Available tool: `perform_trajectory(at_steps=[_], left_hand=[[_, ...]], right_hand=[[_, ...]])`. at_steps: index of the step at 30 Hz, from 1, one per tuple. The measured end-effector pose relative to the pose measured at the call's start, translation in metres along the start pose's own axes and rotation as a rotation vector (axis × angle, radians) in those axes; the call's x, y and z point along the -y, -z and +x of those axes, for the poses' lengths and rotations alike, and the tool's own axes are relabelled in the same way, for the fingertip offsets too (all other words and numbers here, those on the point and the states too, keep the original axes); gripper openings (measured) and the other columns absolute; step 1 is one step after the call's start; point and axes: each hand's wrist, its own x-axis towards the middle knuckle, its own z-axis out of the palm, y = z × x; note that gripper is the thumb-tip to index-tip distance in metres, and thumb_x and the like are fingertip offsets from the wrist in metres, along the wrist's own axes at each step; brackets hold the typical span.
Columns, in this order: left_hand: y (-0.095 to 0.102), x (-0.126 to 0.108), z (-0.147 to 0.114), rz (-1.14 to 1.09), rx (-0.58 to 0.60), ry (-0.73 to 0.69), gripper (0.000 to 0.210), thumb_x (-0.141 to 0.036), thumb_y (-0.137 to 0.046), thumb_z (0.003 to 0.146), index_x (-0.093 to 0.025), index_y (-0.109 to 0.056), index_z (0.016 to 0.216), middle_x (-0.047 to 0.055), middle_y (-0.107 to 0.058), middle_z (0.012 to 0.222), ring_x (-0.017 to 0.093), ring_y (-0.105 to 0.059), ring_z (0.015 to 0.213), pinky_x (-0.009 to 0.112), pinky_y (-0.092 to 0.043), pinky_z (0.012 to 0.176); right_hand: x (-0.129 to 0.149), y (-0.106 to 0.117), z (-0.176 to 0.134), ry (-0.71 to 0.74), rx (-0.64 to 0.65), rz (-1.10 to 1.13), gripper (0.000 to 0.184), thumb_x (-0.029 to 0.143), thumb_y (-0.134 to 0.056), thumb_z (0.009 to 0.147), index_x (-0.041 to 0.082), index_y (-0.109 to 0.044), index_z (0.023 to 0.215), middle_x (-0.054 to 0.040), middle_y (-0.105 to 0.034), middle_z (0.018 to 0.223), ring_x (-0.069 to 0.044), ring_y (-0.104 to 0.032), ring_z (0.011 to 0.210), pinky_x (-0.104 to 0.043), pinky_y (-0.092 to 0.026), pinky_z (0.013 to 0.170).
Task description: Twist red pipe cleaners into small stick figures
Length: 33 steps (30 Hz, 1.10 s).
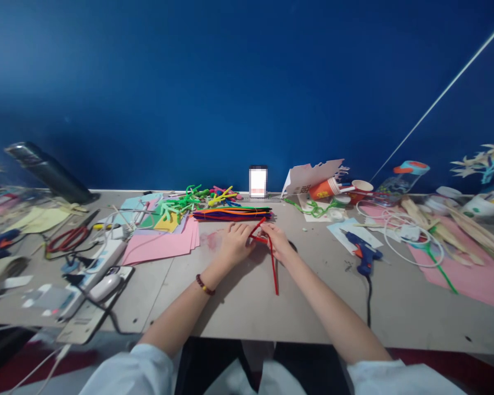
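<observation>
Between my two hands is a red pipe cleaner (274, 269), bent at sharp angles, with one long end hanging down toward the table. My left hand (236, 245) has its fingers closed on the left part of the red piece. My right hand (278, 241) pinches it near the upper bend, though the fingertips partly hide the grip. Just beyond my hands lies a bundle of pipe cleaners (233, 213) in purple, orange, green and other colours. Behind the bundle sits a pile of bent green and yellow pipe cleaners (197, 198).
Pink paper sheets (160, 244) lie left, beside a power strip (94, 271) and phone (84, 318). A blue glue gun (363, 253) with a trailing cord rests right, near paper cups (325, 188) and a coiled white cable (391, 241). A small lit screen (258, 182) stands against the wall.
</observation>
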Motion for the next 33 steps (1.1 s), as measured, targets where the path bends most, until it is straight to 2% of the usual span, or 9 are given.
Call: perform_trajectory(at_steps=[4,7,9,12,15,19,26,29,33], left_hand=[[0.001,0.003,0.0,-0.04,-0.024,0.054,0.018,-0.016,-0.051,0.083,-0.02,-0.065,0.093,0.008,-0.069,0.084,0.02,-0.061,0.082,0.038,-0.038,0.086],[0.004,0.002,0.001,-0.191,-0.048,0.168,0.018,-0.019,-0.051,0.084,-0.021,-0.068,0.089,0.007,-0.07,0.08,0.019,-0.061,0.075,0.036,-0.039,0.083],[0.004,0.001,0.003,-0.374,-0.01,0.323,0.018,-0.028,-0.053,0.084,-0.02,-0.069,0.079,0.005,-0.068,0.071,0.017,-0.059,0.065,0.032,-0.041,0.072],[0.004,0.001,0.006,-0.735,0.093,0.617,0.031,-0.044,-0.056,0.08,-0.017,-0.066,0.069,0.003,-0.062,0.059,0.014,-0.053,0.053,0.026,-0.037,0.055],[0.004,0.005,0.008,-1.078,0.184,0.796,0.035,-0.049,-0.063,0.073,-0.014,-0.064,0.07,0.003,-0.062,0.059,0.011,-0.051,0.051,0.023,-0.036,0.052],[0.003,0.011,0.007,-1.398,0.283,0.901,0.032,-0.044,-0.069,0.071,-0.013,-0.062,0.063,0.004,-0.061,0.058,0.011,-0.053,0.052,0.023,-0.039,0.054],[0.0,0.013,0.009,-1.615,0.279,1.04,0.021,-0.031,-0.071,0.07,-0.013,-0.061,0.063,0.001,-0.055,0.055,0.01,-0.051,0.05,0.023,-0.039,0.053],[-0.002,0.013,0.009,-1.729,0.323,1.103,0.018,-0.027,-0.071,0.07,-0.012,-0.062,0.067,-0.002,-0.05,0.051,0.009,-0.048,0.047,0.021,-0.036,0.05],[-0.006,0.012,0.006,-1.954,0.399,1.131,0.015,-0.025,-0.068,0.073,-0.011,-0.061,0.07,-0.004,-0.044,0.048,0.008,-0.045,0.046,0.021,-0.035,0.049]], right_hand=[[-0.002,0.0,-0.001,-0.015,0.028,-0.041,0.04,0.045,-0.082,0.048,0.018,-0.059,0.066,0.0038,-0.058,0.054,-0.01,-0.054,0.05,-0.025,-0.051,0.052],[-0.004,0.002,0.0,0.028,0.027,-0.126,0.04,0.048,-0.08,0.05,0.018,-0.06,0.068,0.0052,-0.055,0.053,-0.008,-0.05,0.048,-0.022,-0.048,0.048],[-0.004,0.003,0.001,0.031,0.026,-0.17,0.041,0.049,-0.079,0.052,0.018,-0.06,0.069,0.0053,-0.054,0.05,-0.008,-0.049,0.045,-0.02,-0.042,0.043],[-0.002,0.004,0.001,-0.007,0.041,-0.191,0.041,0.051,-0.077,0.054,0.018,-0.058,0.069,0.0065,-0.05,0.043,-0.006,-0.042,0.037,-0.017,-0.027,0.034],[0.0,0.005,0.0,0.003,0.085,-0.208,0.039,0.051,-0.075,0.058,0.018,-0.056,0.068,0.0087,-0.044,0.039,-0.003,-0.03,0.031,-0.018,-0.015,0.033],[0.003,0.006,0.0,0.066,0.141,-0.17,0.035,0.045,-0.077,0.058,0.018,-0.062,0.075,0.0082,-0.048,0.049,-0.002,-0.03,0.035,-0.019,-0.019,0.036],[0.004,0.008,0.001,0.056,0.201,-0.155,0.037,0.039,-0.079,0.058,0.017,-0.066,0.085,0.0096,-0.041,0.049,-0.002,-0.024,0.038,-0.02,-0.015,0.039],[0.005,0.009,0.001,0.042,0.227,-0.129,0.035,0.038,-0.078,0.059,0.017,-0.065,0.084,0.011,-0.035,0.045,-0.002,-0.023,0.038,-0.02,-0.014,0.04],[0.006,0.008,-0.001,0.024,0.245,-0.09,0.032,0.037,-0.079,0.059,0.017,-0.062,0.077,0.0106,-0.036,0.045,-0.002,-0.022,0.037,-0.02,-0.013,0.039]])
